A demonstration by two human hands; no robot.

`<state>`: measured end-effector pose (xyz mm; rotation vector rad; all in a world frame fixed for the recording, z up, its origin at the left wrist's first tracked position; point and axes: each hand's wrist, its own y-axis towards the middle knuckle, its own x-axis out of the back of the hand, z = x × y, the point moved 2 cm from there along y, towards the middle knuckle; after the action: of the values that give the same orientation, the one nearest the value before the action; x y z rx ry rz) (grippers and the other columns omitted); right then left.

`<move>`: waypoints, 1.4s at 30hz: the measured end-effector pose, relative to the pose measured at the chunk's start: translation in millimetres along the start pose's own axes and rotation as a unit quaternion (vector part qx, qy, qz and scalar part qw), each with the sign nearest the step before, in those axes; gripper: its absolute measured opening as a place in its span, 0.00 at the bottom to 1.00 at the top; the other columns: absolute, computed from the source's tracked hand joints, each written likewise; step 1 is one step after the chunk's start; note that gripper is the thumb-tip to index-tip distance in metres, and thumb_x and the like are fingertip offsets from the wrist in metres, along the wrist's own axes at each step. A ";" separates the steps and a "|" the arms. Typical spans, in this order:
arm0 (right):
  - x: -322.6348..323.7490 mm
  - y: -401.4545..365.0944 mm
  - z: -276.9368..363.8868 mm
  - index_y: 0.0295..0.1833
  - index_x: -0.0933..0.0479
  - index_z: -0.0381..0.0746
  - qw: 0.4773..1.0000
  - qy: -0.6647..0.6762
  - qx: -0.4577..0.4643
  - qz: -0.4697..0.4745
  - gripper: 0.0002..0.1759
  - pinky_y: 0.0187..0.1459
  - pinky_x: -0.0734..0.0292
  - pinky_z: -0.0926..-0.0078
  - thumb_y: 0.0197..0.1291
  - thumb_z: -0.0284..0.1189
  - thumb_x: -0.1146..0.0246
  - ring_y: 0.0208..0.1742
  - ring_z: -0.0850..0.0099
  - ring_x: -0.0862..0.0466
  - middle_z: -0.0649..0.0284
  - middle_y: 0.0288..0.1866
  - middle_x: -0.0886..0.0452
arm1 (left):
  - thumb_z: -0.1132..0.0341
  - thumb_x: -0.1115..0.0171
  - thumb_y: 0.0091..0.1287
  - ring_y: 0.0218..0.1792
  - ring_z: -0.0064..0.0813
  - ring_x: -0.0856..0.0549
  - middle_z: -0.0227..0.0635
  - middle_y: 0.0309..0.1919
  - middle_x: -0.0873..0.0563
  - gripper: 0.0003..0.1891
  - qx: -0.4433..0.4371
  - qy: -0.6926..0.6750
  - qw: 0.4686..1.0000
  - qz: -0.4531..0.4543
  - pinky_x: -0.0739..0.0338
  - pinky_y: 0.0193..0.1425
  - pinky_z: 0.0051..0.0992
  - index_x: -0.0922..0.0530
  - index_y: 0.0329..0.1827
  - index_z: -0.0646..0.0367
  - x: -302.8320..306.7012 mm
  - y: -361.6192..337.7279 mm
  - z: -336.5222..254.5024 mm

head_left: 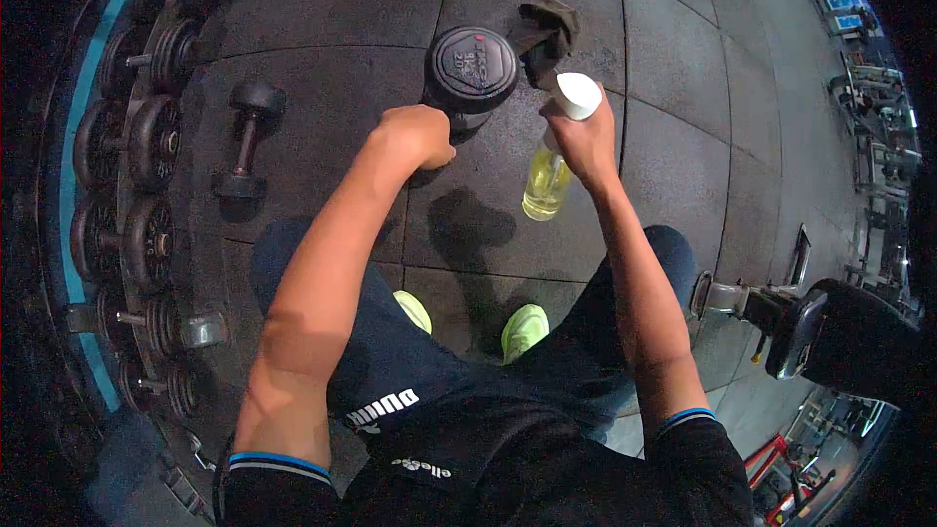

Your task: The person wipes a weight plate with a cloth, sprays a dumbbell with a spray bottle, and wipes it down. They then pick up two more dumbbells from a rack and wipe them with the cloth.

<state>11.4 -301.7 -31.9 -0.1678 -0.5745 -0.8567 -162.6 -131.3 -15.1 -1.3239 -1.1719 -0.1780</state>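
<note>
Left hand (415,137) clasped the dumbbell (471,68), right hand (586,141) gripped the spray bottle (549,176); the one-o'clock cloth (547,27) lay apparently unused.

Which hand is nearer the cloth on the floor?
Right. The right hand, holding the bottle, is just short of the cloth; the left hand grips the dumbbell, farther off.

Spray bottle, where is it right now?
Head view, centre-right: the spray bottle is held in the right hand, just right of the upright dumbbell that the left hand grips, with a dark cloth beyond it.
</note>
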 end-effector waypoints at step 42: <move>85.8 49.5 -104.0 0.48 0.19 0.36 0.986 0.071 -0.074 -0.134 0.18 0.41 0.22 0.73 0.55 0.27 0.22 0.38 0.75 0.19 0.67 0.39 0.15 | 0.46 0.34 0.67 0.53 0.49 0.12 0.50 0.51 0.11 0.27 -0.103 0.053 0.987 0.111 0.18 0.58 0.45 0.13 0.51 0.66 -35.0 7.3 -47.9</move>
<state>135.5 -364.2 -68.2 -0.1638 -0.4041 -1.1642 -147.1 -185.0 -36.3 -1.5966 -0.9271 -0.2103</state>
